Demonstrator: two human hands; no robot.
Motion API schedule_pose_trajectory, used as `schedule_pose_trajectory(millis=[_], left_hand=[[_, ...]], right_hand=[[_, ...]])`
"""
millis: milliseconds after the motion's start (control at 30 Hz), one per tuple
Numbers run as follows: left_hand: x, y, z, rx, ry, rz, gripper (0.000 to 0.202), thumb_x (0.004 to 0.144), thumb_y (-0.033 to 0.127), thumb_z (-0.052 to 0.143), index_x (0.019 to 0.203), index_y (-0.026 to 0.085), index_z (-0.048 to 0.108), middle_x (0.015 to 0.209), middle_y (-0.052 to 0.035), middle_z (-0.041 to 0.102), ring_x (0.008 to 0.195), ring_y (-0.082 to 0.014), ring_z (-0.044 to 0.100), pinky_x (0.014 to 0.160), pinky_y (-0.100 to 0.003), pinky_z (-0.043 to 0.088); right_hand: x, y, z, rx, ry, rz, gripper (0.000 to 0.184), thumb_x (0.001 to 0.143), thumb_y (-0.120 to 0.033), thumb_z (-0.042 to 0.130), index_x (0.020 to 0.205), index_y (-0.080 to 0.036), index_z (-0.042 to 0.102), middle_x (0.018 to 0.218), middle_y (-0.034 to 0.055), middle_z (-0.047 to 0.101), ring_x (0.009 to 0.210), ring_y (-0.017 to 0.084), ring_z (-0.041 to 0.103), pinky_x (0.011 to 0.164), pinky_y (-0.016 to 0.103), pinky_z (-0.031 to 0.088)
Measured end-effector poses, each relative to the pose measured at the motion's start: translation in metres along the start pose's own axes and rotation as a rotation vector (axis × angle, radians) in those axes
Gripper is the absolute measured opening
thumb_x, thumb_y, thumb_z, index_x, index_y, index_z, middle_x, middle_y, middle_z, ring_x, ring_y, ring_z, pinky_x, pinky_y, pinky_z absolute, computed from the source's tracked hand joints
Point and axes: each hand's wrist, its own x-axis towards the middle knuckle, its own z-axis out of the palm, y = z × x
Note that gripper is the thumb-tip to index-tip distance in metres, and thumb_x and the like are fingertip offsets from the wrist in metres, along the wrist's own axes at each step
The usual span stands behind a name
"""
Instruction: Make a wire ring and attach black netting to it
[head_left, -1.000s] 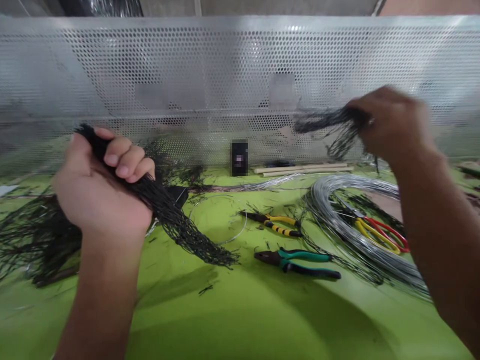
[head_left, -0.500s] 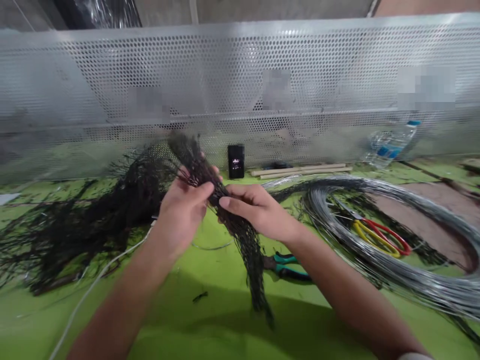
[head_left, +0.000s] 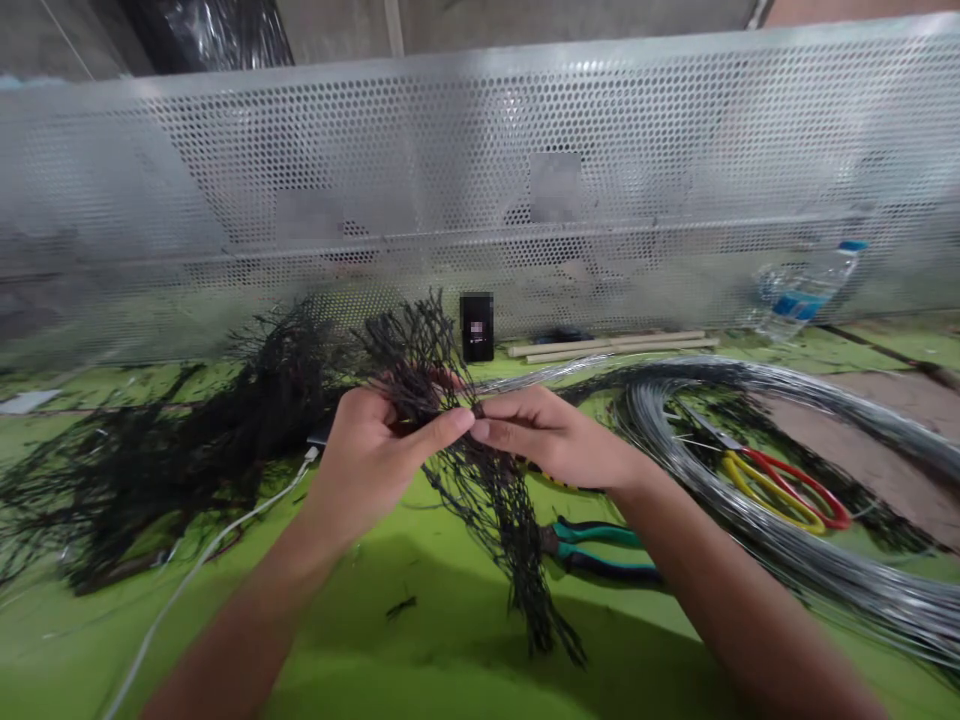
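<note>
A bunch of black netting (head_left: 514, 530) hangs between my hands, its upper strands fanned out and its lower end trailing over the green table. My left hand (head_left: 382, 440) is closed round the upper part, thumb pressed along it. Close beside it, my right hand (head_left: 536, 430) pinches the same bunch, its fingertips almost touching the left thumb. Below my right hand lie pliers with green and black handles (head_left: 600, 550). Off to the left is a large loose heap of black netting (head_left: 217, 450).
A coil of silver wire (head_left: 765, 500) lies at the right, with red and yellow handled scissors (head_left: 784, 490) inside it. Behind are a phone (head_left: 477, 330), pale sticks (head_left: 615, 346), a plastic bottle (head_left: 806, 295) and a perforated metal panel (head_left: 420, 150). A white cable (head_left: 217, 540) crosses the left side.
The netting bunch has come down slightly, and its strands are spread wider. Both hands have drawn closer together on it, thumb tips now nearly meeting.
</note>
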Motion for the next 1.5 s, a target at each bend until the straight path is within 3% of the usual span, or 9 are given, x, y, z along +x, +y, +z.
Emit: schedule_pose_trajectory(millis=[100,200,400,600,1033,1167,1267,1400,1500], left_hand=[[0.001,0.001,-0.006,-0.059,0.046,-0.026,0.026,0.071,0.030,0.095,0.092,0.024,0.081,0.085,0.0012,0.075,0.079,-0.0174,0.067,0.070,-0.027,0.056],[0.008,0.000,-0.020,-0.182,0.134,-0.087,0.031,0.067,0.027,0.097,0.092,0.021,0.080,0.069,0.0025,0.064,0.061,-0.0114,0.057,0.052,-0.022,0.045],[0.035,0.002,-0.058,-0.443,0.331,-0.069,0.020,0.068,0.013,0.087,0.079,0.013,0.071,0.059,0.0067,0.046,0.047,-0.0027,0.033,0.043,-0.018,0.029],[0.050,0.001,-0.086,-0.595,0.489,-0.103,0.013,0.088,0.006,0.066,0.081,0.016,0.063,0.049,0.0089,0.031,0.046,-0.0057,0.019,0.037,-0.018,0.019],[0.060,-0.014,-0.114,-0.550,0.401,-0.182,0.014,0.101,0.016,0.057,0.088,0.020,0.053,0.052,0.0087,0.026,0.045,-0.0090,0.009,0.037,-0.026,0.014],[0.063,-0.022,-0.108,-0.387,0.308,-0.213,0.014,0.103,0.023,0.055,0.090,0.019,0.056,0.055,0.0090,0.023,0.046,-0.0081,0.011,0.037,-0.022,0.010],[0.059,-0.037,-0.099,-0.188,0.151,-0.329,0.021,0.104,0.036,0.061,0.100,0.016,0.062,0.059,0.0102,0.036,0.044,-0.0051,0.023,0.040,-0.019,0.019],[0.055,-0.063,-0.094,0.117,-0.068,-0.543,0.035,0.084,0.046,0.084,0.094,0.014,0.073,0.057,0.0052,0.056,0.045,-0.0106,0.047,0.047,-0.024,0.036],[0.055,-0.067,-0.093,0.225,-0.044,-0.540,0.042,0.059,0.047,0.099,0.072,0.017,0.072,0.054,-0.0014,0.061,0.056,-0.0230,0.062,0.058,-0.032,0.045]], right_hand=[[-0.002,0.001,-0.005,0.097,0.072,0.072,0.037,0.099,-0.042,0.069,0.071,-0.018,0.065,0.066,-0.0035,0.051,0.058,0.011,0.047,0.053,0.026,0.038],[-0.004,0.003,-0.014,0.214,0.215,0.134,0.030,0.100,-0.045,0.065,0.088,-0.020,0.075,0.078,0.0022,0.067,0.059,0.014,0.060,0.047,0.027,0.049],[-0.007,0.005,-0.046,0.395,0.591,0.172,0.018,0.099,-0.039,0.062,0.094,-0.023,0.071,0.080,0.0025,0.068,0.060,0.014,0.063,0.039,0.020,0.047],[-0.014,-0.006,-0.071,0.492,0.686,0.195,0.019,0.100,-0.026,0.053,0.093,-0.022,0.071,0.081,0.0026,0.065,0.067,0.012,0.062,0.054,0.018,0.056],[-0.017,-0.006,-0.078,0.339,0.691,0.183,0.014,0.095,-0.030,0.057,0.093,-0.025,0.070,0.089,0.0070,0.065,0.080,0.020,0.064,0.059,0.030,0.057],[-0.015,-0.002,-0.078,0.241,0.635,0.203,0.019,0.099,-0.033,0.052,0.093,-0.025,0.068,0.093,0.0073,0.067,0.085,0.020,0.066,0.060,0.029,0.058],[-0.008,0.016,-0.067,0.119,0.523,0.309,0.030,0.106,-0.035,0.043,0.097,-0.021,0.067,0.093,0.0084,0.068,0.079,0.018,0.067,0.052,0.026,0.054],[0.000,0.058,-0.032,-0.126,0.277,0.530,0.030,0.107,-0.042,0.059,0.116,-0.015,0.067,0.103,0.0058,0.072,0.080,0.016,0.070,0.066,0.030,0.061],[0.001,0.082,-0.012,-0.381,0.124,0.624,0.030,0.103,-0.038,0.068,0.124,-0.017,0.068,0.120,0.0083,0.071,0.098,0.021,0.072,0.084,0.040,0.063]])
